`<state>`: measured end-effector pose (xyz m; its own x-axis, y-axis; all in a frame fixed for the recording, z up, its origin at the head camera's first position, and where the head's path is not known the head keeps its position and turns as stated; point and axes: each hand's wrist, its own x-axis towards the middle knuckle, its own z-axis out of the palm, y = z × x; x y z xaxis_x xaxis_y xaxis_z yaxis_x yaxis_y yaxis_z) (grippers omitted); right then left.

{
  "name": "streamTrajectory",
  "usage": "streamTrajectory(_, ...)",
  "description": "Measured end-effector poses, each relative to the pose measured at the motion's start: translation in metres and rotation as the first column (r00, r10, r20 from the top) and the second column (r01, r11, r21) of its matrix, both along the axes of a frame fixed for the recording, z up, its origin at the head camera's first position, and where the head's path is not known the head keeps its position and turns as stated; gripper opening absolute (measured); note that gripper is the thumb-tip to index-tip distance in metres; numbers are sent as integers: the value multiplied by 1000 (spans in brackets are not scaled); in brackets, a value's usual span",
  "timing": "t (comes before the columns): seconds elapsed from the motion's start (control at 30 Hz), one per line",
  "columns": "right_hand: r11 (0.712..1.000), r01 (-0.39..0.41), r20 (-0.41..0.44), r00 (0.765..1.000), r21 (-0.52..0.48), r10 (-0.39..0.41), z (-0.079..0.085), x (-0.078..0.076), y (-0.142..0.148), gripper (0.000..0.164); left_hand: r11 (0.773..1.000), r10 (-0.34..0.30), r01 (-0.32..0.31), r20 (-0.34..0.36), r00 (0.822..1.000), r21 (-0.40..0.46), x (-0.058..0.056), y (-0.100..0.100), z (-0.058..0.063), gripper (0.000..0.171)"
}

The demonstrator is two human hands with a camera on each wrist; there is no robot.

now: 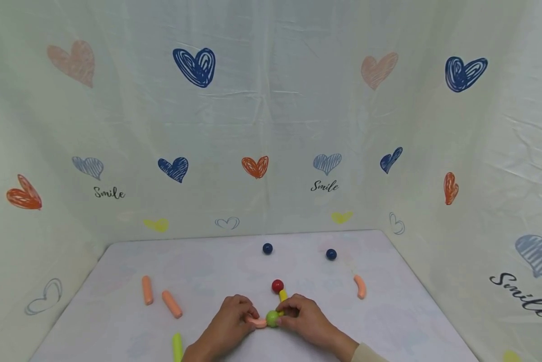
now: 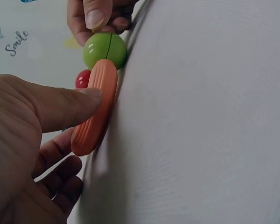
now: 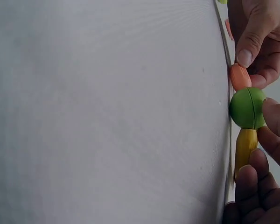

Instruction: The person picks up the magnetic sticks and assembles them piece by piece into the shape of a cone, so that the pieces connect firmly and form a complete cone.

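My left hand [image 1: 227,323] pinches a curved orange stick [image 2: 105,91] with ridges along it, thumb on top and fingers beneath. The stick's far end meets a green ball [image 1: 272,318] that has a seam line round it. Thumb and fingers of my right hand [image 1: 310,322] grip this ball from the other side. From the ball a yellow stick [image 3: 245,147] runs away from me, partly covered by my right fingers. At its far end sits a shiny red ball [image 1: 277,286].
Two straight orange sticks [image 1: 172,304] and a yellow-green stick [image 1: 177,347] lie to the left. Two dark blue balls [image 1: 267,249] rest towards the back. Another curved orange stick [image 1: 360,286] lies at right. A heart-printed curtain [image 1: 271,125] surrounds the white-covered table [image 1: 415,327].
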<state>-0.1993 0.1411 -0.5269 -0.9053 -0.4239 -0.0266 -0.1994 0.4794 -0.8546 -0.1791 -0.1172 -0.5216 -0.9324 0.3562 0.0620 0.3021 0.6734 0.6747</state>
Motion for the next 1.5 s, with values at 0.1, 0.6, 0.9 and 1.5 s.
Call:
streamTrajectory(0.1, 1000, -13, 6, 1000, 0, 13, -1, 2, -1, 17, 999, 30, -30, -17, 999, -15, -2, -1, 1, 13)
streamTrajectory(0.6, 998, -17, -31, 999, -61, 15, 4, 10, -3, 19, 984, 176, -177, -59, 983, -6, 7, 22, -7, 34)
streamTrajectory(0.9, 997, 54, -38, 998, -54, -56, 2, 3, 6, 20, 988, 155, -155, 21, 988, 0, 2, 26, -12, 39)
streamTrajectory(1.5, 994, 100, -22, 995, -45, -101, 5, 0, 16, 18, 979, 170, -181, 116, 979, 95, -4, 15, -10, 35)
